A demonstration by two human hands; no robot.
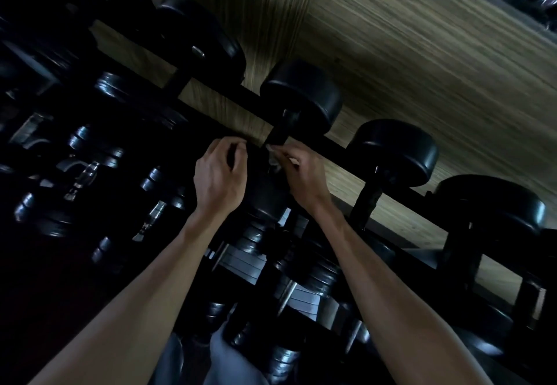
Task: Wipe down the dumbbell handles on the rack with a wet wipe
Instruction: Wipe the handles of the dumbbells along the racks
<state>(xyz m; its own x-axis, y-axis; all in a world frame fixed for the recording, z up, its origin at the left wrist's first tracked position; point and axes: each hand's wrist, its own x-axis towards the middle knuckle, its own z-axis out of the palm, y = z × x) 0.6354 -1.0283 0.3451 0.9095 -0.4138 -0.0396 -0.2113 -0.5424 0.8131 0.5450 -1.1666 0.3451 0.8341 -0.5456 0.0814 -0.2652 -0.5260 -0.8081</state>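
A black dumbbell point(301, 92) lies across the top tier of the dark rack point(241, 95), its handle point(278, 131) running down toward me. My right hand point(304, 173) pinches a small white wet wipe point(273, 160) against the lower end of that handle. My left hand point(218, 173) sits just left of it with fingers curled, apparently gripping the dumbbell's near head point(265, 192), which is dark and hard to make out.
More black dumbbells line the top tier to the left point(199, 38) and right point(394, 149). Lower tiers hold chrome-handled dumbbells point(84, 173). A wood-grain wall point(422, 53) stands behind the rack. The scene is dim.
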